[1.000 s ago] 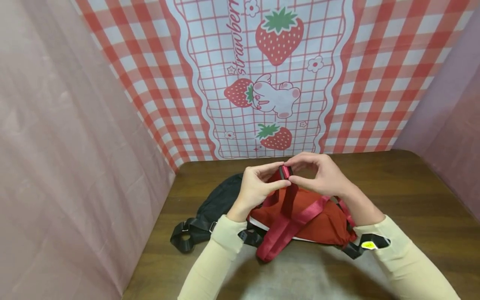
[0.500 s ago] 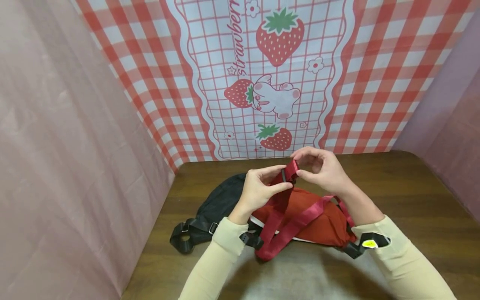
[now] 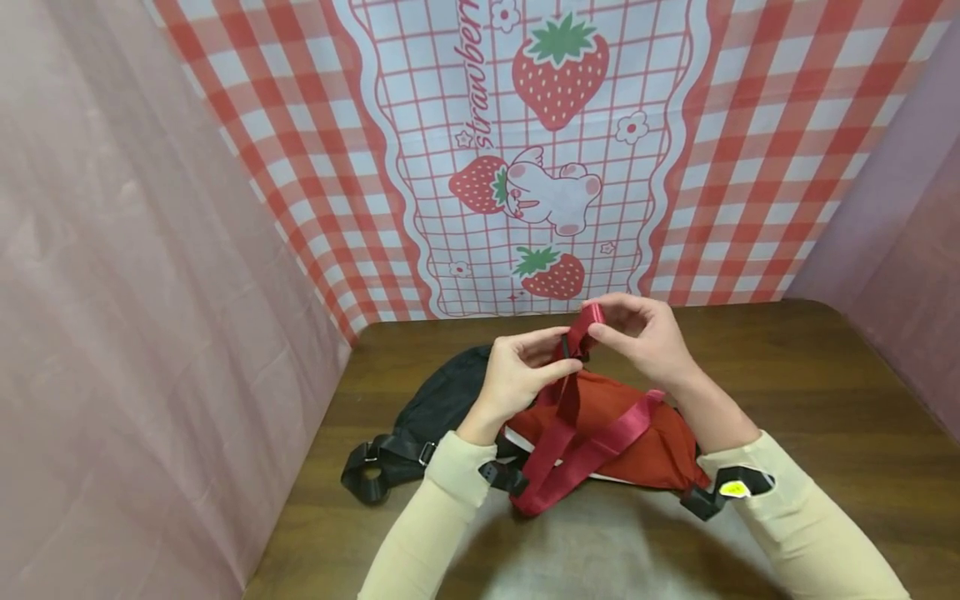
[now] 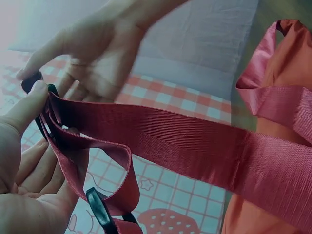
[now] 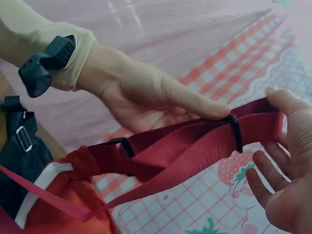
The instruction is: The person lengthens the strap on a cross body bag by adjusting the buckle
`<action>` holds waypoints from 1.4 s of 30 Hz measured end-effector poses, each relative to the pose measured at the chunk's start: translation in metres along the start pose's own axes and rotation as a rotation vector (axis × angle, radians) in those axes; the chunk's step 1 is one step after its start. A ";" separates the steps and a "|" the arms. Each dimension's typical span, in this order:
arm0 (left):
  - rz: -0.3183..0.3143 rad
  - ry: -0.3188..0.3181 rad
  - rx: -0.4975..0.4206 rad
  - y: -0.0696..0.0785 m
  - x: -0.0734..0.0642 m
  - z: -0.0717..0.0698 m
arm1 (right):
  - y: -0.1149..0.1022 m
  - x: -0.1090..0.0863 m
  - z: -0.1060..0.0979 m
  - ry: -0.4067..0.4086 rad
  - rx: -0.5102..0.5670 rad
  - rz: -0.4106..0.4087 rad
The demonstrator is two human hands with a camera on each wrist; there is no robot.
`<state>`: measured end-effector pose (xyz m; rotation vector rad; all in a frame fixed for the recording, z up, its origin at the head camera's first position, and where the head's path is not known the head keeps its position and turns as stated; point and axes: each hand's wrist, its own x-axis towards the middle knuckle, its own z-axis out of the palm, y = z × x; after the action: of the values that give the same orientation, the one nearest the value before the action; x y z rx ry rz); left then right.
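Observation:
A red waist bag (image 3: 645, 450) lies on the table with its long red strap (image 3: 551, 450) drawn up and folded in front of it. My left hand (image 3: 513, 379) pinches the black slider buckle (image 5: 236, 132) on that strap between thumb and fingers. Just right of the buckle, a loop of the strap (image 3: 590, 318) sticks up, and my right hand (image 3: 652, 337) pinches its end. In the left wrist view a second black buckle (image 4: 100, 210) hangs farther along the strap. Fingers partly hide where the webbing passes through the slider.
Behind and left of the red bag lies a black bag (image 3: 438, 404) with a black strap (image 3: 367, 471) and metal buckles. A strawberry-print cloth (image 3: 517, 208) hangs at the table's back edge. Pale curtains (image 3: 150, 250) flank the left side.
My right hand has moved slightly up and right from the slider, drawing out a longer strap loop. My left hand has stayed nearly in place on the buckle.

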<state>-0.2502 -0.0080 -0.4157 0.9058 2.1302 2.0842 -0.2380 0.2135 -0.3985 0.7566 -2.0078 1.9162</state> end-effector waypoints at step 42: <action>0.064 -0.007 0.054 0.001 -0.002 -0.002 | 0.023 -0.022 -0.013 -0.274 0.091 0.162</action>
<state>-0.2490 -0.0103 -0.4152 0.9986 2.1926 2.0577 -0.2345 0.2299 -0.4284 0.9518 -2.2131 2.1054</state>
